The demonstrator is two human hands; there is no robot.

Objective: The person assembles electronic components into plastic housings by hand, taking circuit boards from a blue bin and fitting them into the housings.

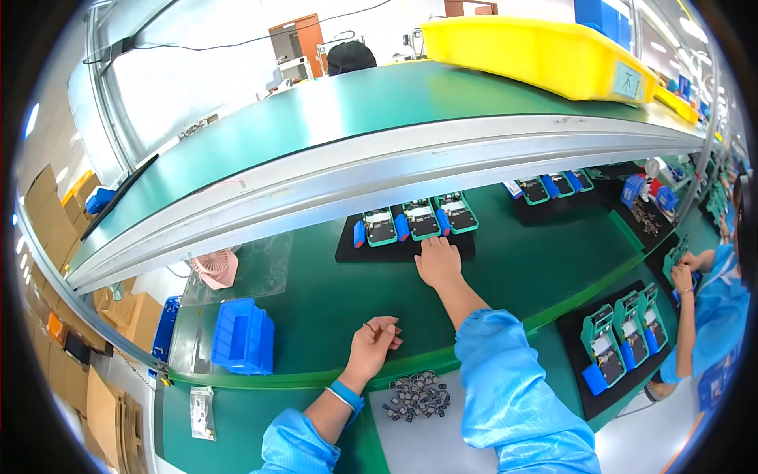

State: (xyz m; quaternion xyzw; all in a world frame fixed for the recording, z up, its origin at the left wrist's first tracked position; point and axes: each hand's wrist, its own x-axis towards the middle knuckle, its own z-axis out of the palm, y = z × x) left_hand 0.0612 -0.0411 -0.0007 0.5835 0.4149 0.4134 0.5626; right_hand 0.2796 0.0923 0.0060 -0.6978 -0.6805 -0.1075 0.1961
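Lying on a black mat (343, 250), the middle green device (421, 219) of a row of three is right by the fingertips of the right hand (440, 259). The back of that hand hides its grip, so I cannot tell if it holds the device or just touches it. The left hand (374, 347) is over the green table (316, 308), with bent fingers and the thumb close to them; I cannot tell if something tiny is pinched there. Near it, a pile of small dark parts (416, 396) sits on a gray sheet (399, 444). A blue bin (243, 338) stands off to the left.
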